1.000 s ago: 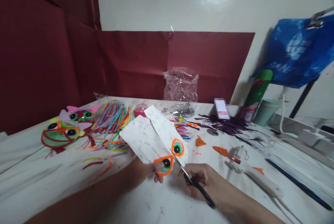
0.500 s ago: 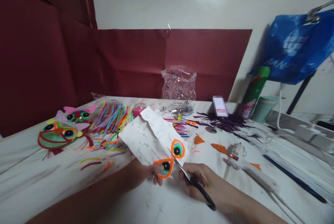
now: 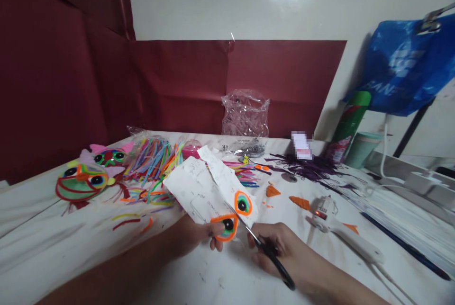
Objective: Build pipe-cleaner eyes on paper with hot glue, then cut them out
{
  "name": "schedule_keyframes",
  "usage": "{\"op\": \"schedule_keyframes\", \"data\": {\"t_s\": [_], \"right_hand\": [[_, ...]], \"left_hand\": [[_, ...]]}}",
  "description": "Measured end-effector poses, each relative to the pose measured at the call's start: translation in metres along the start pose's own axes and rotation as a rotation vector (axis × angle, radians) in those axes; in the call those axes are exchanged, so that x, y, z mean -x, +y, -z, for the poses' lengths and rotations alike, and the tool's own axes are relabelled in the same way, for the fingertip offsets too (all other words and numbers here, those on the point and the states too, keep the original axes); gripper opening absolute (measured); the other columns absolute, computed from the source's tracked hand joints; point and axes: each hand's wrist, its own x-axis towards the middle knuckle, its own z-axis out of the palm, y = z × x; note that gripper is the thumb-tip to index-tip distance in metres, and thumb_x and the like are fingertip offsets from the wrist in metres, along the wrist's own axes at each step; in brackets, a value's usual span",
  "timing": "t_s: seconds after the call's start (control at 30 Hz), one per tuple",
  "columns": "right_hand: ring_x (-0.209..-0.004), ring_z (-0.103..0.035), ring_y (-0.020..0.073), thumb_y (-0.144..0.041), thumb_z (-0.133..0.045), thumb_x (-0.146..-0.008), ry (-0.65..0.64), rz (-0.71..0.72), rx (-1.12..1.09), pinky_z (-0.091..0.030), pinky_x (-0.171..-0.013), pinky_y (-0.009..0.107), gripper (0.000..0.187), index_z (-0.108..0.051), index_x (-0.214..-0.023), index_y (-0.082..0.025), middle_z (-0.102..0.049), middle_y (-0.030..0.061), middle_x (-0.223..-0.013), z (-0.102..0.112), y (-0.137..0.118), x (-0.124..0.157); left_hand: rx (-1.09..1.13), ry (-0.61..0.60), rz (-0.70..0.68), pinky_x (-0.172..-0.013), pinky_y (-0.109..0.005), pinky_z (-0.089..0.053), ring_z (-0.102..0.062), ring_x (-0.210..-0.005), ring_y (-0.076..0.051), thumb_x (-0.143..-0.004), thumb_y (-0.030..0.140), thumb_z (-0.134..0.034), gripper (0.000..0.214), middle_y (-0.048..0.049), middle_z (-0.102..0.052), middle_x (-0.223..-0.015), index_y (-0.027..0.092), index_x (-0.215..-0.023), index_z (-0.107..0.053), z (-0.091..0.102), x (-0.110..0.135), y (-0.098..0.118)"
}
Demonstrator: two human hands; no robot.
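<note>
My left hand (image 3: 209,235) pinches a sheet of white paper (image 3: 194,184) at its lower edge, thumb over one of two orange-rimmed eye shapes. That lower eye (image 3: 227,226) has a black pupil with green and blue around it. The upper eye (image 3: 243,204) sits on the paper's right part. In my right hand (image 3: 275,248) is a pair of scissors (image 3: 272,258) with black handles, fingers wrapped round them. The blades lie between the two eyes, on the paper. A long slit runs up the sheet, and the strip on its right side lifts.
Colourful pipe cleaners (image 3: 151,158) lie at the back left beside finished-looking fish-like faces (image 3: 83,182). On the right rest a white glue gun (image 3: 350,238), orange pieces (image 3: 299,202) and purple strands (image 3: 305,165). A clear plastic bag (image 3: 245,113) stands against the maroon backing.
The view has shifted slightly, so everything sits a little further right. My hands, the paper and the scissors keep nearly the same arrangement.
</note>
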Motion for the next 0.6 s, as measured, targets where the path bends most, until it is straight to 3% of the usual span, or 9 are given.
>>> {"op": "schedule_keyframes", "data": {"t_s": [0.33,0.6], "right_hand": [[-0.057,-0.033,0.0091,-0.017,-0.058,-0.065,-0.049,0.017,-0.037,-0.024,-0.049,0.022,0.010,-0.052,-0.074,-0.018,-0.037,-0.0064,-0.060,0.001,0.004,-0.001],[-0.054,-0.030,0.0077,-0.017,-0.056,-0.066,-0.016,0.006,-0.038,-0.022,-0.047,0.021,0.006,-0.051,-0.069,-0.017,-0.033,-0.0075,-0.056,0.001,0.001,0.000]], "left_hand": [[-0.026,-0.038,0.026,-0.047,-0.022,-0.037,-0.051,-0.048,-0.011,-0.076,0.032,-0.059,0.027,-0.0015,-0.062,-0.054,0.013,-0.058,-0.064,0.005,-0.002,-0.012],[0.001,-0.043,0.011,-0.046,-0.021,-0.039,-0.052,-0.046,-0.011,-0.074,0.042,-0.065,0.034,-0.0039,-0.062,-0.053,0.011,-0.060,-0.064,0.005,-0.003,-0.010]]}}
